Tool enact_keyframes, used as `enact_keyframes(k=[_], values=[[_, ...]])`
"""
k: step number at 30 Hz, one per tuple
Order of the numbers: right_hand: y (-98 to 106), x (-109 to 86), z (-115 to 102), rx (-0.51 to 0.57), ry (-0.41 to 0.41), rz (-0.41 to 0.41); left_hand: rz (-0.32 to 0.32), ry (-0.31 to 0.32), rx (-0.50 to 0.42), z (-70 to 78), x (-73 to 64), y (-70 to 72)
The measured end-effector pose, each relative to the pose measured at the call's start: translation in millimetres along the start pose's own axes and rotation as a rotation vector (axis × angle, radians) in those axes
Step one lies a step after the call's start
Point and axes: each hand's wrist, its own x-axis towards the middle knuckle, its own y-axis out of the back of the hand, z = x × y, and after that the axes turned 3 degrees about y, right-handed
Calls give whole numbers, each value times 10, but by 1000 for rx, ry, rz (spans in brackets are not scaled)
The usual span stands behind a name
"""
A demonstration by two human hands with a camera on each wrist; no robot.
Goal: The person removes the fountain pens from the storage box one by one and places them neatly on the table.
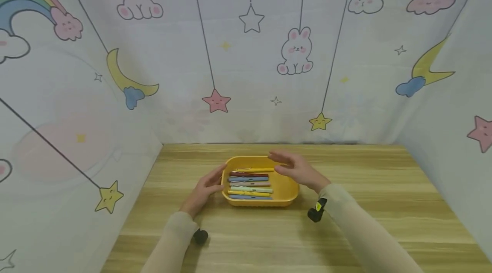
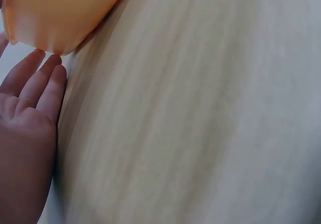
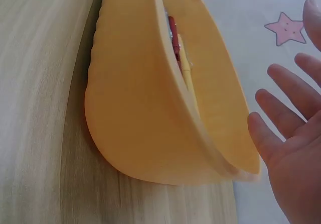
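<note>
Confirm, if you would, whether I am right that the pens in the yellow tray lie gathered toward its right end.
Not quite: the pens lie gathered toward the left end of the yellow tray, as the head view shows.

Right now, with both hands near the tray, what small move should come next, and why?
I would probably bring the right hand to the right end of the yellow tray: it looks open and empty near the far right corner, while the left hand is at the left end. The pens lie toward the left, so support at both ends might steady them.
</note>
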Motion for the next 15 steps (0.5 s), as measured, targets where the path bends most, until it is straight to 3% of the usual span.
enact_keyframes(k=[15], values=[[-133,238,140,-183,-34,-106,11,3,-1,-23,7,-13]])
